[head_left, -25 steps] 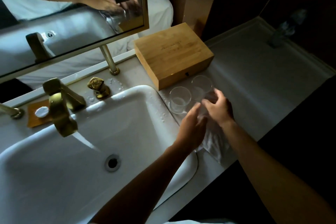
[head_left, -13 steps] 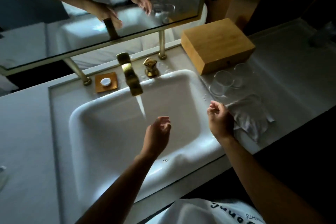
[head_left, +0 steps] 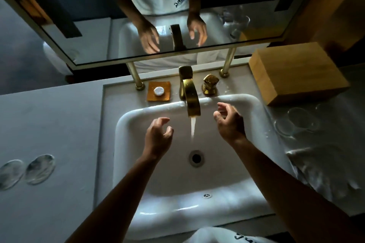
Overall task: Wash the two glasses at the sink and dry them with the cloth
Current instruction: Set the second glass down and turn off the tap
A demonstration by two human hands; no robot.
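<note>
Two clear glasses stand on the counter right of the sink: the near glass (head_left: 296, 123) and a fainter far glass (head_left: 325, 111) behind it. A crumpled white cloth (head_left: 324, 165) lies in front of them. Water runs from the gold faucet (head_left: 190, 94) into the white sink (head_left: 199, 203). My left hand (head_left: 158, 137) hovers over the basin left of the stream, fingers curled apart, holding nothing. My right hand (head_left: 229, 122) hovers right of the stream, also empty with fingers apart.
A wooden box (head_left: 296, 75) sits behind the glasses. A gold knob (head_left: 210, 84) and an orange dish with a white round soap (head_left: 159, 91) flank the faucet. Two clear round coasters (head_left: 27, 172) lie on the left counter. A mirror (head_left: 158, 16) hangs above.
Both hands left the cloth and glasses on the right counter and moved over the basin, either side of the running water. The view swung left to centre on the sink.
</note>
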